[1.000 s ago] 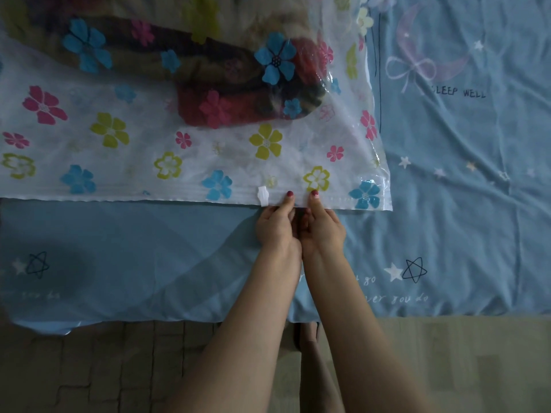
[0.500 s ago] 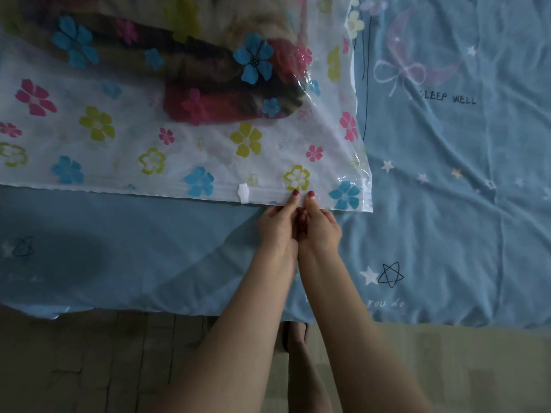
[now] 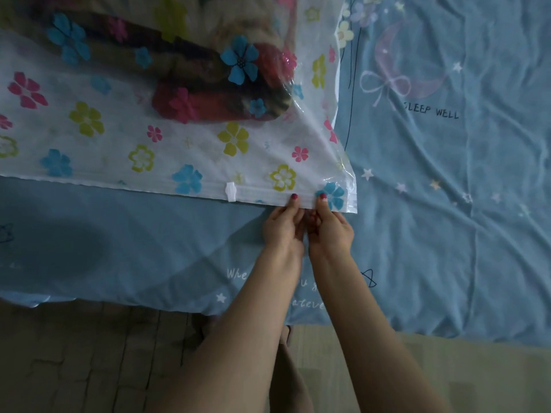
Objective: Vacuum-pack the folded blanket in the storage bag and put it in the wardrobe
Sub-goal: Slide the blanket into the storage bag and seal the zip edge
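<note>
Head view: both hands have slid along the seal toward the storage bag (image 3: 125,135)'s right corner, away from the white slider clip (image 3: 231,191). Left hand (image 3: 283,226) and right hand (image 3: 329,229) pinch the zip edge. Folded blanket (image 3: 214,93) sits inside, on the bedsheet (image 3: 447,204) reading "SLEEP WELL". Open sheet to the right.

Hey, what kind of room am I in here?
Most likely a bedroom: a blue bedsheet printed with "SLEEP WELL" covers a bed, the storage bag holding a blanket lies on it, floor below.
</note>
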